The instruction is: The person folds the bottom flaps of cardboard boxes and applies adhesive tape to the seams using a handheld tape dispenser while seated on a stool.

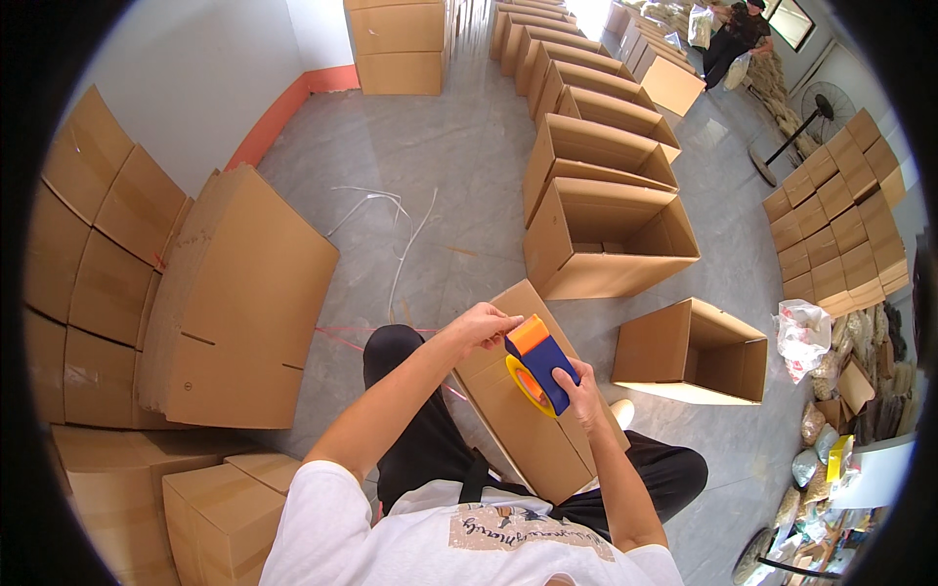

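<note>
My right hand (581, 397) grips a blue and orange tape dispenser (547, 363) with a yellow-edged roll on its side. At the dispenser's orange front end, the fingers of my left hand (482, 326) are pinched together. What lies between those fingertips is too small to make out. Below both hands a brown cardboard carton (493, 391) sits between my knees, its top flaps folded flat and meeting along a seam. The dispenser is held above this carton and hides part of its top.
An open carton (689, 352) stands to the right, and a row of open cartons (611, 230) runs away ahead. Flattened cartons (239, 303) lean at the left beside stacked boxes (103, 273). White straps (401, 244) lie on the floor. A person (738, 44) stands far right near a fan (816, 112).
</note>
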Demonstrator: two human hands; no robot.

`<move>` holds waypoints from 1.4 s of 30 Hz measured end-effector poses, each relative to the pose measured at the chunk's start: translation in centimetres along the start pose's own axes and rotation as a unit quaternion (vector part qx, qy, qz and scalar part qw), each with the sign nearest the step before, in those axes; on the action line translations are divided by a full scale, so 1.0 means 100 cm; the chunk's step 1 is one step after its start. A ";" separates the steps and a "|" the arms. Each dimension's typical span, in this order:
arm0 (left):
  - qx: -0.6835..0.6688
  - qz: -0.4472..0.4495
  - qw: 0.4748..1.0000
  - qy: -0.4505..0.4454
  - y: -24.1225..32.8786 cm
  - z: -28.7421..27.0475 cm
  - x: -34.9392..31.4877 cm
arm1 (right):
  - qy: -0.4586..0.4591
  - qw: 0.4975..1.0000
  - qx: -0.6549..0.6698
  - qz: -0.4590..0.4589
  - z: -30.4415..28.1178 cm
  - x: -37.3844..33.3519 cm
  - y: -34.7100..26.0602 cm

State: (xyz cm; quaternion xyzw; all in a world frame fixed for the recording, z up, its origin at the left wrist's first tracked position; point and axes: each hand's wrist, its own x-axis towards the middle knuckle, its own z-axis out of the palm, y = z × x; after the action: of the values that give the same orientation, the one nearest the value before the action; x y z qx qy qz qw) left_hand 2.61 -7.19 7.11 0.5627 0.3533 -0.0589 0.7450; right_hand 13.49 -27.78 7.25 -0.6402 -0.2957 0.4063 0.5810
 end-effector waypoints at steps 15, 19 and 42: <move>-0.132 0.217 0.965 -0.069 -0.052 0.013 -0.024 | 0.002 1.000 0.012 -0.002 0.001 0.000 0.000; -0.185 0.242 0.952 0.005 -0.068 0.033 -0.023 | -0.015 1.000 0.007 -0.015 0.000 0.002 0.003; -0.332 0.150 0.921 0.137 -0.077 0.043 0.003 | 0.018 1.000 0.013 -0.007 0.000 0.007 0.012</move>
State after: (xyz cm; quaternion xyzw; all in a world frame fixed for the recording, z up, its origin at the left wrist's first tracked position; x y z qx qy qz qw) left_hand 1.05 -13.65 1.32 0.3324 0.3625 0.2512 0.8336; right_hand 13.74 -27.39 5.99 -0.6375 -0.2844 0.3943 0.5977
